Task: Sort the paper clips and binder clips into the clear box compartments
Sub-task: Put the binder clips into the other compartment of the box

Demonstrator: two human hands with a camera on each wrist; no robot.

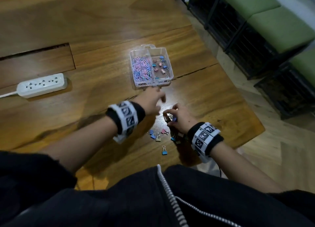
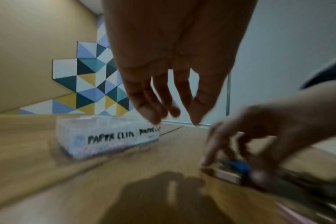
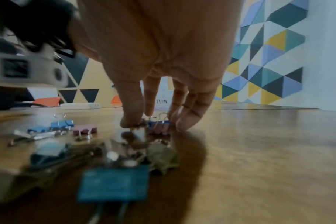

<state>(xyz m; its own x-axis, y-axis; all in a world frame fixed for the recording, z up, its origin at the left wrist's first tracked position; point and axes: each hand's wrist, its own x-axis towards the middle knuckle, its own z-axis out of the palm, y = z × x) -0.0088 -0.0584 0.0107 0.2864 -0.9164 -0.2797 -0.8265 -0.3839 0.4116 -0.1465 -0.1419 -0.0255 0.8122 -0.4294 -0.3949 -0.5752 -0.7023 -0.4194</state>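
Note:
The clear box [image 1: 133,68] stands mid-table; its left compartment holds a heap of pastel paper clips [image 1: 142,69], its right one several binder clips [image 1: 162,64]. My left hand [image 1: 158,97] hovers just in front of the box with relaxed, empty fingers; the left wrist view shows the hand [image 2: 175,119] above the box label [image 2: 109,137]. My right hand [image 1: 170,116] is low on the table, thumb and fingers pinching binder clips [image 3: 159,124], a blue and a beige one. Loose binder clips [image 1: 157,134] lie near my body.
A white power strip [image 1: 42,85] lies at the left on the wooden table [image 1: 102,64]. The table's right edge [image 1: 247,98] runs close to my right wrist. Black crates with green cushions [image 1: 255,39] stand beyond it.

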